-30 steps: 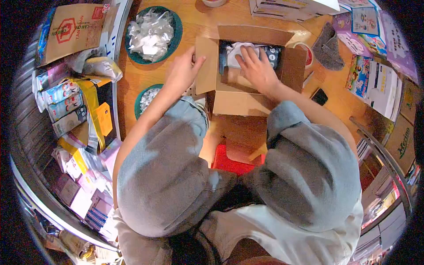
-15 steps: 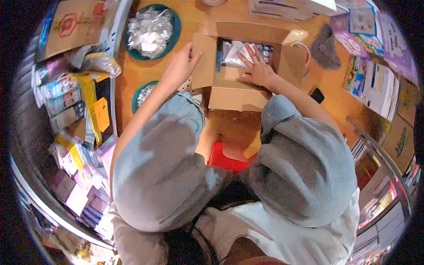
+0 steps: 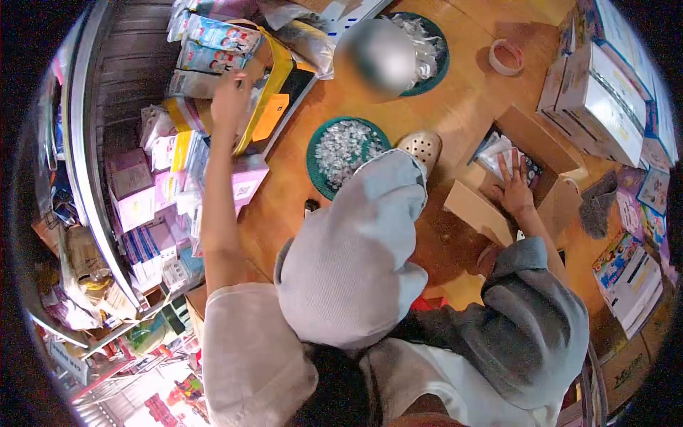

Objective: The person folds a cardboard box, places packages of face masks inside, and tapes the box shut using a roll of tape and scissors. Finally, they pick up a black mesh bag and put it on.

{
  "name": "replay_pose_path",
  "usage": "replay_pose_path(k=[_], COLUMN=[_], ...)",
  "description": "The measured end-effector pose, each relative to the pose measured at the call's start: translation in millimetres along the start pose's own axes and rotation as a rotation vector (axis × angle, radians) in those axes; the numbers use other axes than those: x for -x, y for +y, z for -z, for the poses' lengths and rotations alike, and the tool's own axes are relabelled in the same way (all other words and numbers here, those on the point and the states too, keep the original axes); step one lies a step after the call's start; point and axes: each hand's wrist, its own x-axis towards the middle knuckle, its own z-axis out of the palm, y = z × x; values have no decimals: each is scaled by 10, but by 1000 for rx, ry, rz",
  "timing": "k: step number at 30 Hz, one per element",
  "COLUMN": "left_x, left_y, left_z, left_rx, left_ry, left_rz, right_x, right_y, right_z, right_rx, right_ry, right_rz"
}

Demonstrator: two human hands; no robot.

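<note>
Cardboard box (image 3: 523,171) at right of frame: right hand (image 3: 514,191) lies flat, fingers spread, on light, slippery packets (image 3: 498,153); left hand (image 3: 231,99), upper left, fingers unclear, reaches stacked packs (image 3: 213,35).

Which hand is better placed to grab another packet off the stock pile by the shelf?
Probably the left. The left hand is stretched out over the packets piled beside the shelf, though I cannot tell if it grips anything. The right hand lies flat on items inside the open cardboard box, far from the pile.
</note>
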Motion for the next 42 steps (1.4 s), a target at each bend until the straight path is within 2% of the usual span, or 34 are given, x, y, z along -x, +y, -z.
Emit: replay_pose_path(k=[1, 3, 7, 8, 11, 13, 14, 16, 17, 19, 20, 22, 23, 24, 25, 27, 29, 30, 33, 34, 35, 36, 38, 41, 42], left_x=[3, 59, 126, 208, 333, 342, 343, 315, 298, 238, 215, 232, 288, 299, 343, 489, 752, 795, 788, 853, 950, 1047, 1231, 1470, 1543], left_y=[-181, -313, -56, -361, -773, -704, -661, -744, -762, -462, -303, 421, 736, 1042, 1260, 2096, 2703, 2826, 3651, 3899, 4070, 4158, 4186, 4118, 4091], left_z=[53, 168, 213, -35, -421, -278, -193, -48, 1, 322, 468, 892, 936, 993, 952, 908, 735, 552, 245, 280, 74, -80, -341, -663, -759], left_rx=[-101, -303, -387, -410, -226, -189, -172, -121, -91, 2, 58, 101, 438, 468, 672, 876, 1021, 692, 818, 780, 835, 739, 535, 245, 175], left_ry=[-49, -145, -779, -656, -516, -457, -428, -193, -75, 45, 134, 79, 221, 254, 186, 182, 135, 246, 190, -12, 0, 17, -30, -142, -141], left_rz=[-74, -229, 82, -50, 31, 71, 86, -43, -112, -69, -80, 152, -20, -139, -38, -137, -282, -647, -1290, -1322, -1374, -1409, -1440, -1438, -1444], right_x=[2, -1, -12, -24, 1, -13, -12, -2, 0, -26, -36, 10, 34, 54, 65, 109, 314, 395, 545, 615, 658, 728, 814, 990, 1006], right_y=[69, 48, 23, 17, -17, -69, -53, -29, -19, -235, -228, -110, -108, -130, -87, 31, 79, 112, 426, 524, 634, 690, 681, 653, 688], right_z=[-89, -67, -15, -3, 83, 161, 102, 80, 69, 419, 465, 518, 656, 814, 921, 1110, 1324, 1361, 1146, 1084, 1012, 963, 851, 961, 787], right_rx=[-45, 11, 85, 114, 130, 43, 12, -42, 18, 134, 117, 87, 31, -24, -166, -447, -435, -426, -804, -898, -964, -1009, -957, -1109, -1082], right_ry=[100, 105, -18, -47, -122, -135, -67, 72, -13, -187, -124, -14, 21, 55, 48, 61, 299, 419, 625, 722, 808, 838, 743, 380, 471], right_rz=[53, 52, -23, -40, -83, -89, -44, 40, -23, -155, -89, 10, 36, 58, 42, 17, -42, -63, -237, -244, -250, -262, -432, -656, -536])
